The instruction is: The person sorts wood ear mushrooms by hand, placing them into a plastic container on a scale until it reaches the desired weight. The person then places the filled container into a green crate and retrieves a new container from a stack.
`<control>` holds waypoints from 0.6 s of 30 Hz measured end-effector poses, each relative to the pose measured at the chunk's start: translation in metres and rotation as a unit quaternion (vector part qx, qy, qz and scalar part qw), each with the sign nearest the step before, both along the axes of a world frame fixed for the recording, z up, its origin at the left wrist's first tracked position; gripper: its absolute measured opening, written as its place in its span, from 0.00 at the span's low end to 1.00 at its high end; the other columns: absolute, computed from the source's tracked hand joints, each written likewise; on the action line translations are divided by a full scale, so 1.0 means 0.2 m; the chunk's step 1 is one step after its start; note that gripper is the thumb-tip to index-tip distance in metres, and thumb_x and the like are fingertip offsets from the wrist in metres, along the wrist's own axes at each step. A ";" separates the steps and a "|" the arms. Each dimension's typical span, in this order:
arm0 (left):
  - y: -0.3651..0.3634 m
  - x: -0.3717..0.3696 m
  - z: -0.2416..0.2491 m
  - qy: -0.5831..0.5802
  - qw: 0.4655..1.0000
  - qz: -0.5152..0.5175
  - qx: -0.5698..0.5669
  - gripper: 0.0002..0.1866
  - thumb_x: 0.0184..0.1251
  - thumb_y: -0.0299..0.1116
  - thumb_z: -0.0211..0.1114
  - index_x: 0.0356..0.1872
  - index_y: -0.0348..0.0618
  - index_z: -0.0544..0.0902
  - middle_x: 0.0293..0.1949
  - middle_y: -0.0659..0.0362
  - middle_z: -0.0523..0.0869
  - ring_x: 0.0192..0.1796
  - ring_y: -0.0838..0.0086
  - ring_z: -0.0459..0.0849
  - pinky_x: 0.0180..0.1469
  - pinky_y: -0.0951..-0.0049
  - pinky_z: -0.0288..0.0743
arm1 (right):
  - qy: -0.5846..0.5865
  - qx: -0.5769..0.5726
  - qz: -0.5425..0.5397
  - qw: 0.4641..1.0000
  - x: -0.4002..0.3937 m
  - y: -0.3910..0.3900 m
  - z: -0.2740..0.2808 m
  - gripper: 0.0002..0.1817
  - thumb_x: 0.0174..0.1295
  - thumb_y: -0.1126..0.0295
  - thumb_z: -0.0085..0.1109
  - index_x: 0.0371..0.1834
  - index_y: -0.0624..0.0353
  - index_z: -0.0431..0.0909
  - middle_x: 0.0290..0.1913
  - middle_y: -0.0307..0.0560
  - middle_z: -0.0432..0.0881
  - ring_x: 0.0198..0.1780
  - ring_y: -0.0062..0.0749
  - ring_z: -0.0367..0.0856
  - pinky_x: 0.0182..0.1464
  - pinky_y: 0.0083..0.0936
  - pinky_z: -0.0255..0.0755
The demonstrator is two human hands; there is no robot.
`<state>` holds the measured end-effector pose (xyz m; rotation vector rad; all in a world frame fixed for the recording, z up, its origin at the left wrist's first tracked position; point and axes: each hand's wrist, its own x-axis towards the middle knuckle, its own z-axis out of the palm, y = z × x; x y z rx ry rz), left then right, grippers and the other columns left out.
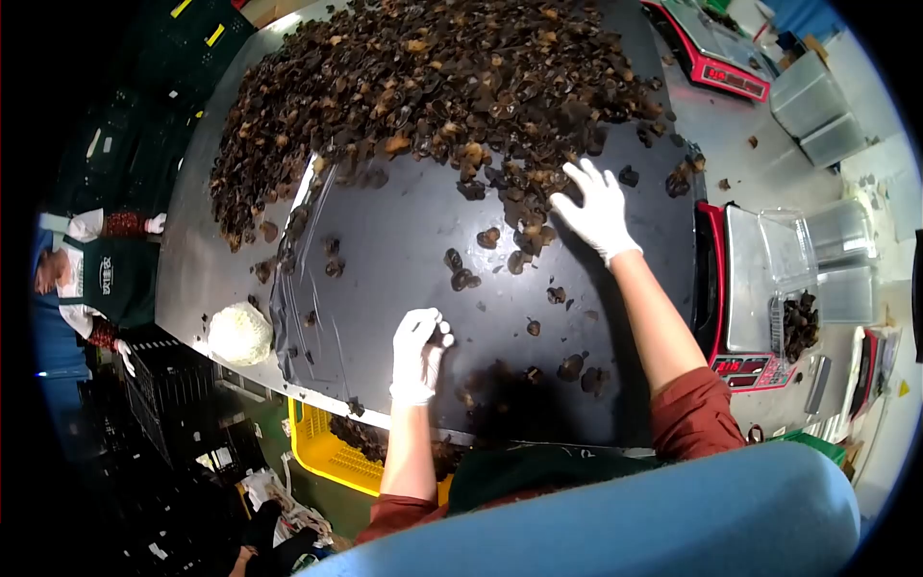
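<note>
A large heap of dark brown wood ear mushrooms [433,87] covers the far part of the table, with loose pieces scattered toward me. My right hand [598,213], in a white glove, is stretched out with its fingers spread. Its fingertips are at the near edge of the heap, beside a trail of wood ears [527,216]. Closer to me, my left hand [418,348], also gloved in white, hovers over the black sheet [385,279] with its fingers curled in. Whether anything small is inside those fingers is hidden.
At right stand a red scale [735,288] with a clear box of wood ears [798,325], another red scale [731,77] and clear tubs [817,106]. A white bundle [240,335] sits at the left corner, above a yellow crate [332,452]. A co-worker [115,279] stands at left.
</note>
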<state>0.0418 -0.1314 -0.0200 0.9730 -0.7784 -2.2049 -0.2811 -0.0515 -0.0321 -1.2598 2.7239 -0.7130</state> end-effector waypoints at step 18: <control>-0.18 -0.33 -0.11 -0.346 0.658 -0.179 -0.644 0.10 0.56 0.31 0.70 0.35 0.42 0.78 0.56 0.48 0.74 0.52 0.51 0.78 0.52 0.60 0.76 | -0.004 -0.047 0.086 0.995 0.50 0.69 0.10 0.14 0.50 0.70 0.61 0.42 0.53 0.81 0.53 0.48 0.77 0.58 0.53 0.70 0.62 0.48 0.63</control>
